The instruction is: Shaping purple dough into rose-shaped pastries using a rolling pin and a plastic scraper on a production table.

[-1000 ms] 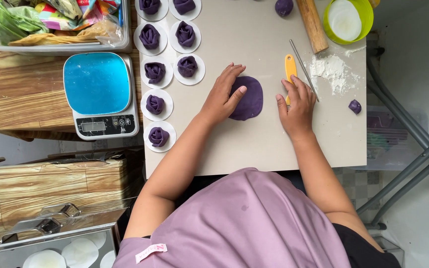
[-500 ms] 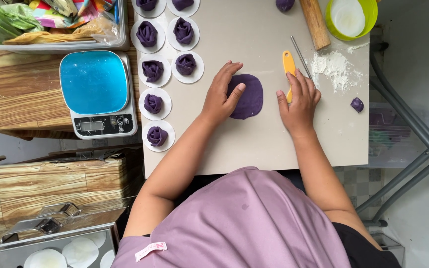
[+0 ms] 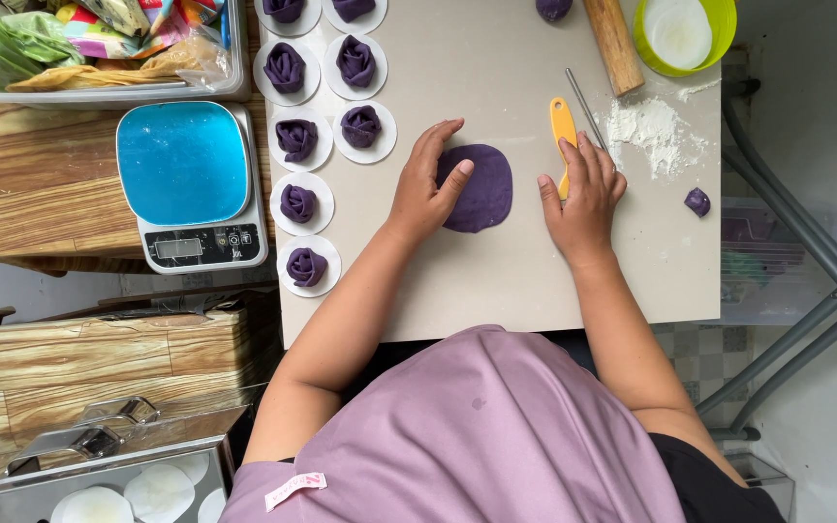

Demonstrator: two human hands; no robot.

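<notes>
A flat round sheet of purple dough (image 3: pixel 484 189) lies in the middle of the beige board (image 3: pixel 496 281). My left hand (image 3: pixel 425 184) rests on its left edge, thumb pressing on the dough. My right hand (image 3: pixel 583 194) lies flat to the right of the dough, fingers over the yellow handle of a knife (image 3: pixel 564 124) on the board. Whether the fingers grip the handle is not clear. Several purple dough roses (image 3: pixel 298 203) sit on white paper rounds along the board's left side.
A blue-topped kitchen scale (image 3: pixel 186 184) stands left of the board. A wooden rolling pin (image 3: pixel 614 44), a green bowl (image 3: pixel 685 34), a flour pile (image 3: pixel 651 131) and small dough bits (image 3: pixel 697 201) lie at the right. A clear tub of packets (image 3: pixel 99 48) sits top left.
My left hand has slid off the top of the dough to its left edge, uncovering most of it. My right hand stays over the knife handle.
</notes>
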